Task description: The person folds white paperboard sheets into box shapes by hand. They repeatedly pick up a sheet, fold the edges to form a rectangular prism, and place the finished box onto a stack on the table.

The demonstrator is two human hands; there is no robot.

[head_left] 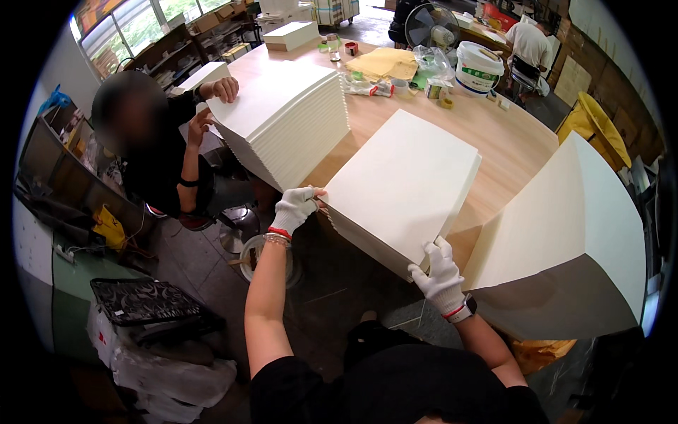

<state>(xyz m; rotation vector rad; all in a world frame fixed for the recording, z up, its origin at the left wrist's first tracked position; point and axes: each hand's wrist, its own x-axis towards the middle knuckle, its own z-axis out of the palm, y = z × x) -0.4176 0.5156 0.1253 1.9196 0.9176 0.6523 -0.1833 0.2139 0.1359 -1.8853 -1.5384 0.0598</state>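
Observation:
In front of me a thick stack of large white sheets (pixel 406 184) lies on the table, its near edge reaching the rim. White knit gloves with red cuffs cover both my hands. My left hand (pixel 296 208) is closed at the stack's left corner, bare fingertips against the edge. At the near right corner my right hand (pixel 439 279) grips the stack, thumb on the front edge and fingers round the side. To my right stands another tall white stack (pixel 530 226), its outer side curving. Further left is a taller layered white stack (pixel 282 106), touched by a co-worker's hand (pixel 224 90).
The wooden table (pixel 519 134) also bears a white bucket (pixel 479 68), a fan (pixel 432 34), a yellow sheet (pixel 383 63) and tape rolls. A co-worker sits at the left. On the floor stand a pail (pixel 248 258) and plastic-wrapped bundles (pixel 169 367).

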